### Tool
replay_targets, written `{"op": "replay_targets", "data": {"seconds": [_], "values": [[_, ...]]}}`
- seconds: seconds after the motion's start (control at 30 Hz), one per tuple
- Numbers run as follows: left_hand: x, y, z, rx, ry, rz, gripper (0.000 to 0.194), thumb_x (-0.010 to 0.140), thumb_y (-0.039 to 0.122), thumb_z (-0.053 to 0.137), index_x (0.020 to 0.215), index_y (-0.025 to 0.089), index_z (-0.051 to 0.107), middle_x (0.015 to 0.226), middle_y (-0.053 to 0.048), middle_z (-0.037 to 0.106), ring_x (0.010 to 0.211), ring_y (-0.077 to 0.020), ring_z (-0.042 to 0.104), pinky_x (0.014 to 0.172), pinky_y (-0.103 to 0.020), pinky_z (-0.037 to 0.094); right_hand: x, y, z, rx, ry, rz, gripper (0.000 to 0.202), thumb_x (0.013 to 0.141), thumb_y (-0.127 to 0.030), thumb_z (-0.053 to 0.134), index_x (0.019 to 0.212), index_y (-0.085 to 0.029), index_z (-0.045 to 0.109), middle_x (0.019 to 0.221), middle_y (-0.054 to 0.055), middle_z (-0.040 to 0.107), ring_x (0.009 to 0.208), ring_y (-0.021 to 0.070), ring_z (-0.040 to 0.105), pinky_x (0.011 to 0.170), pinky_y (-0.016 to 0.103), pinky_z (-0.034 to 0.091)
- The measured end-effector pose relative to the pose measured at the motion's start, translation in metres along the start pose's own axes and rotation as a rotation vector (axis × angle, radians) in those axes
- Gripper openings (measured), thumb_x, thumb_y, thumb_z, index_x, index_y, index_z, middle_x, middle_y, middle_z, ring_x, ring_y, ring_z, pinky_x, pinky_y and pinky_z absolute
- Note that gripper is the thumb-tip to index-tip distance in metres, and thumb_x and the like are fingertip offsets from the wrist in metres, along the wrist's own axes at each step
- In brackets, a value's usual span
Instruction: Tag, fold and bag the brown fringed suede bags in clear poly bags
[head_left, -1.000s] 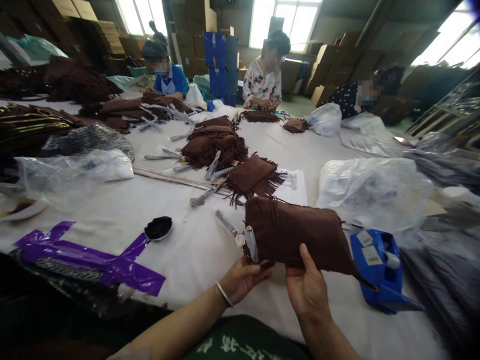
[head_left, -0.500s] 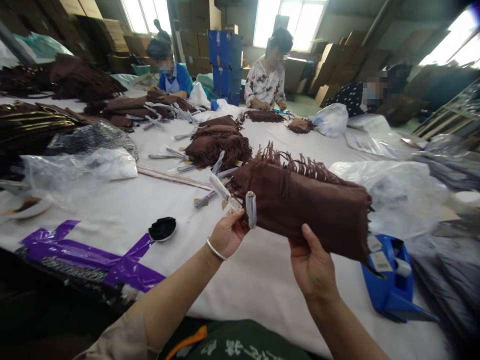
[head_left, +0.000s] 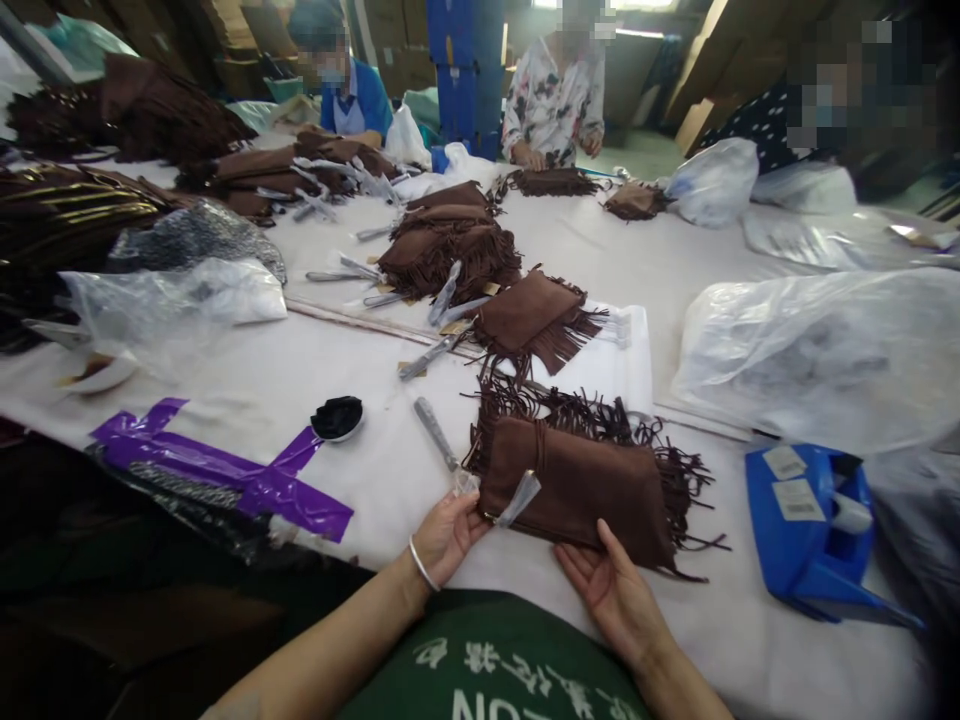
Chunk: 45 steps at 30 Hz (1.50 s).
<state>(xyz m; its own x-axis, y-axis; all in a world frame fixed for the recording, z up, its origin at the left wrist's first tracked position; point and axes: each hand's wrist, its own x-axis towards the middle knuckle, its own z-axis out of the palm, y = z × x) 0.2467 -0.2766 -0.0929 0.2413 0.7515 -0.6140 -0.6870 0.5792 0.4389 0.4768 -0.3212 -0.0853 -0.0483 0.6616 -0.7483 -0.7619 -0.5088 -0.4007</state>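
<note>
A brown fringed pouch (head_left: 585,480) lies at the table's front edge, its fringe pointing away from me. My left hand (head_left: 450,530), with a white bangle at the wrist, pinches the pouch's left corner by a plastic-wrapped strap. My right hand (head_left: 607,590) is under the front edge, thumb on top of the brown material, fingers beneath. A second wrapped piece (head_left: 519,500) lies across the pouch's left part. Just behind is another fringed pouch (head_left: 529,310), and further back a pile of brown pouches (head_left: 446,245).
A blue tape dispenser (head_left: 814,530) stands at the right, near a large clear plastic bag (head_left: 817,360). Purple tape (head_left: 225,470) and a small dish of black material (head_left: 337,418) are at left. Three people work across the white table (head_left: 375,380).
Both hands have lowered the brown pouch toward the table's front edge, laying it flatter. The view has tilted down, and the pouch behind now shows fully.
</note>
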Motion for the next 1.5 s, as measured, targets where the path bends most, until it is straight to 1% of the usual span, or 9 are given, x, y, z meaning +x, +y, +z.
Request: {"op": "replay_targets", "data": {"seconds": [0.13,0.27,0.4,0.57,0.77,0.9,1.03,1.27,1.5], "values": [[-0.014,0.014,-0.010,0.053,0.014,-0.035,0.033,0.080,0.019,0.065,0.112,0.016,0.055,0.107,-0.012,0.066,0.093,-0.0218,0.066,0.088,-0.035,0.050,-0.024,0.006,-0.006,-0.608,-0.154,0.023,0.041,0.084,-0.049,0.055,0.102,-0.012,0.064,0.102,0.015,0.068,0.097,0.0268,0.065,0.089,0.044,0.050],[-0.030,0.033,-0.019,0.340,0.085,-0.027,0.041,0.077,0.024,0.069,0.114,0.013,0.055,0.110,-0.016,0.064,0.096,-0.0244,0.065,0.078,-0.032,0.052,-0.030,0.001,0.033,-1.397,-0.456,-0.791,0.026,0.085,-0.030,0.057,0.109,-0.026,0.064,0.111,0.007,0.066,0.112,0.0255,0.055,0.100,0.048,0.040],[-0.037,0.057,-0.023,0.848,0.195,0.384,0.034,0.081,0.030,0.064,0.111,0.015,0.059,0.100,-0.012,0.067,0.094,-0.0249,0.063,0.090,-0.038,0.045,-0.010,-0.003,0.076,-1.874,-0.598,-1.261,0.042,0.087,-0.015,0.052,0.126,-0.028,0.052,0.129,0.005,0.056,0.132,0.0252,0.034,0.112,0.055,0.018],[-0.016,0.088,-0.020,1.645,0.179,0.983,0.047,0.079,0.007,0.047,0.121,0.024,0.057,0.120,-0.009,0.058,0.124,-0.0278,0.040,0.111,-0.048,0.012,0.003,0.010,0.063,-2.007,-0.519,-1.300,0.016,0.087,-0.024,0.056,0.101,-0.023,0.063,0.093,0.003,0.066,0.112,0.0219,0.053,0.112,0.049,0.021],[0.027,0.108,-0.018,1.891,-0.001,1.032,0.041,0.073,-0.001,0.041,0.101,0.019,0.064,0.130,-0.013,0.051,0.135,-0.0301,0.026,0.110,-0.052,-0.006,-0.004,0.020,0.044,-2.000,-0.465,-1.140,0.015,0.083,-0.032,0.061,0.097,-0.024,0.060,0.095,0.003,0.061,0.103,0.0219,0.051,0.102,0.044,0.031],[0.010,0.120,-0.020,2.027,-0.021,0.902,0.023,0.073,0.003,0.045,0.081,0.018,0.061,0.099,-0.015,0.063,0.114,-0.0312,0.049,0.109,-0.051,0.009,-0.002,0.024,0.055,-2.029,-0.328,-1.073,0.027,0.076,-0.035,0.069,0.097,-0.022,0.058,0.096,0.005,0.059,0.098,0.0249,0.050,0.089,0.039,0.039],[-0.036,0.118,-0.022,2.043,0.082,0.475,0.011,0.071,0.016,0.058,0.079,0.019,0.064,0.068,-0.008,0.062,0.077,-0.0290,0.059,0.085,-0.043,0.040,0.005,0.021,0.057,-2.035,-0.306,-1.072,0.025,0.079,-0.015,0.061,0.103,-0.022,0.056,0.096,0.005,0.059,0.094,0.0233,0.050,0.083,0.036,0.040],[-0.067,0.064,-0.002,1.070,-0.328,-0.430,0.033,0.073,0.049,0.066,0.086,0.019,0.067,0.074,-0.005,0.069,0.065,-0.0212,0.064,0.064,-0.030,0.048,0.013,0.006,0.047,-1.823,-0.447,-1.046,0.022,0.078,-0.015,0.060,0.099,-0.023,0.060,0.086,0.003,0.062,0.086,0.0206,0.053,0.077,0.033,0.043],[-0.021,-0.005,0.034,0.877,-0.215,-0.410,0.034,0.078,0.047,0.062,0.081,0.013,0.065,0.082,-0.014,0.071,0.066,-0.0207,0.068,0.064,-0.031,0.051,0.026,-0.013,0.045,-1.453,-0.592,-0.785,0.030,0.090,-0.036,0.042,0.103,-0.022,0.066,0.099,0.005,0.068,0.092,0.0215,0.059,0.086,0.040,0.044]]}}
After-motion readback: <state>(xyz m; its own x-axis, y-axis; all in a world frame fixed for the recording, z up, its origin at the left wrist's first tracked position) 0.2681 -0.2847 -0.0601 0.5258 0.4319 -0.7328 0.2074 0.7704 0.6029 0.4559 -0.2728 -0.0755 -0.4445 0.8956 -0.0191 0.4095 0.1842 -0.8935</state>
